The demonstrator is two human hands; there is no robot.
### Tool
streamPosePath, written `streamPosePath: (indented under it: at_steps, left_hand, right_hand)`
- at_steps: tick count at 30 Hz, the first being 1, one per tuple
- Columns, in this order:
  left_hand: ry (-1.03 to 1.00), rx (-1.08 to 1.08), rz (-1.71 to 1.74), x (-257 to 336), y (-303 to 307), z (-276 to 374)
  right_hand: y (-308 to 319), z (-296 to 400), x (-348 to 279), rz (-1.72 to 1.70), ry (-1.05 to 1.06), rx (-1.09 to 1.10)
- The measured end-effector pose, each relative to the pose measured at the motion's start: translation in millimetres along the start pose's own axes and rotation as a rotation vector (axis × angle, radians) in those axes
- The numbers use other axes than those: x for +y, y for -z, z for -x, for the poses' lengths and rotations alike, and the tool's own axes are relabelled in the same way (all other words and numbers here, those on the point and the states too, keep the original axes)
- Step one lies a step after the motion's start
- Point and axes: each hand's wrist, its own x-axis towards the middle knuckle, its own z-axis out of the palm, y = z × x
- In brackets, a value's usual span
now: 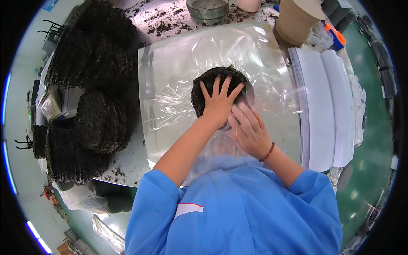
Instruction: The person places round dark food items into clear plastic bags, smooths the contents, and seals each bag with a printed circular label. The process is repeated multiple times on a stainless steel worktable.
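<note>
A round black cake of what looks like dried seaweed (200, 87) lies in front of me on a stack of clear plastic film or bags (169, 73). My left hand (220, 98) is pressed flat on top of it, fingers spread. Just right of its lower edge is my right hand (251, 130), blurred, palm down with the fingers loosely extended. Nothing shows in its grasp; whether it touches the film or the cake's rim, I cannot tell. Creases radiate through the film around the cake, and part of the cake's lower edge is hidden by my hands.
Tall stacks of similar black cakes (92, 54) crowd the left. A stack of white folded sheets (318, 108) borders the right. Along the back are a metal ring (207, 11), a pink container (249, 4), a beige stack (296, 25) and an orange-and-blue tape dispenser (336, 36). Dark crumbs litter the table.
</note>
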Motion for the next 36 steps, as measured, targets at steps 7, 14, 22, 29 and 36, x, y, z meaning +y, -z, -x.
streamPosePath:
  at_steps: [7,14,22,29,36]
  left_hand:
    - [0.471,0.272,1.455,-19.8,92.1,19.1]
    - [-0.024,-0.678,1.412,51.9,188.4,160.2]
    - [-0.088,0.022,0.03,12.1,74.1,99.9]
    - [-0.063,0.096,0.205,11.2,82.8,29.9]
    - [-0.042,-0.225,0.371,57.6,62.1,31.2]
  right_hand:
    - [-33.4,-6.4,9.9,-0.199,-0.012,-0.084]
    - [-29.2,-20.3,-5.4,-0.384,-0.245,-0.038]
    - [-21.5,-27.5,4.6,-0.619,-0.419,-0.109]
    - [-27.7,-20.5,3.7,-0.313,-0.25,-0.048]
    - [19.5,5.2,49.9,-0.528,-0.737,0.22]
